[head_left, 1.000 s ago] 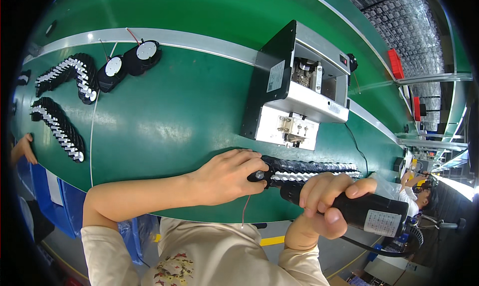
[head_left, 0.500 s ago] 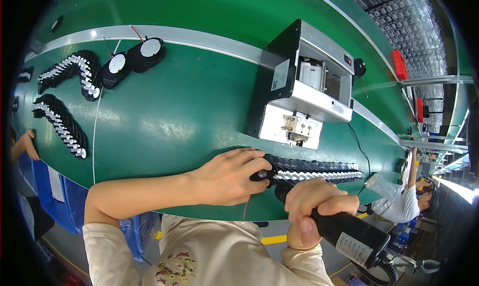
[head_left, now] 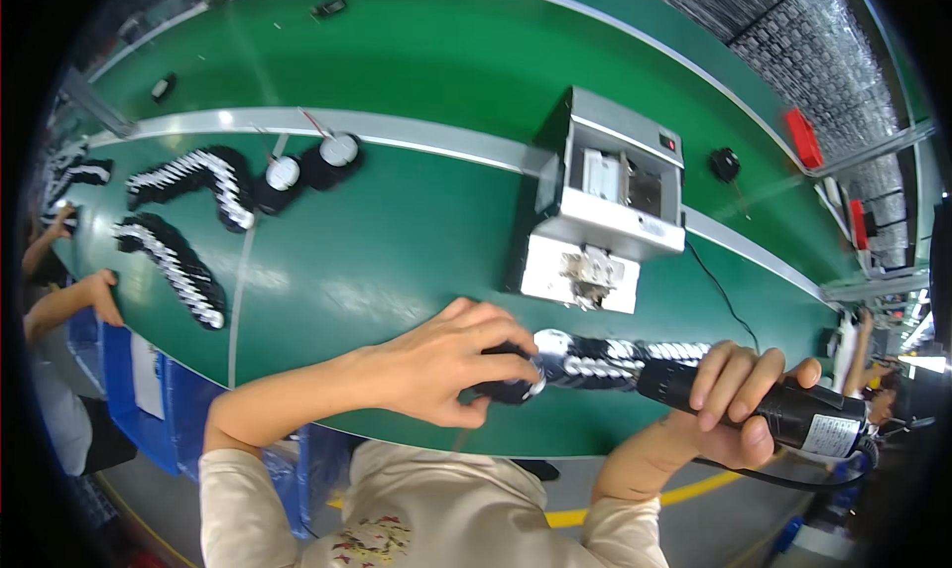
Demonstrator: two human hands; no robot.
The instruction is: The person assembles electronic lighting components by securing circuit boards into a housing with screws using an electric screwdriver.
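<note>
My left hand (head_left: 448, 362) has its fingers curled round a black rounded part (head_left: 508, 378) near the front edge of the green bench. Against that part lies a row of stacked black parts with white faces (head_left: 605, 360), a white round disc (head_left: 553, 343) at its left end. A black electric screwdriver (head_left: 793, 414) is gripped in my right hand (head_left: 739, 395). It lies nearly level, its nose pointing left over the row and covering some of it. The screwdriver's tip is too blurred to make out.
Behind my hands stands a silver machine (head_left: 625, 186) with a cable at its right. Two more rows of black parts (head_left: 183, 271) lie at the left, beside black parts with white discs (head_left: 283, 173). Another person's hand (head_left: 99, 298) rests at the left bench edge.
The screwdriver has come away from the black part, moving right and swinging level. My left hand has shifted its fingers on the part. The whole view has also shifted.
</note>
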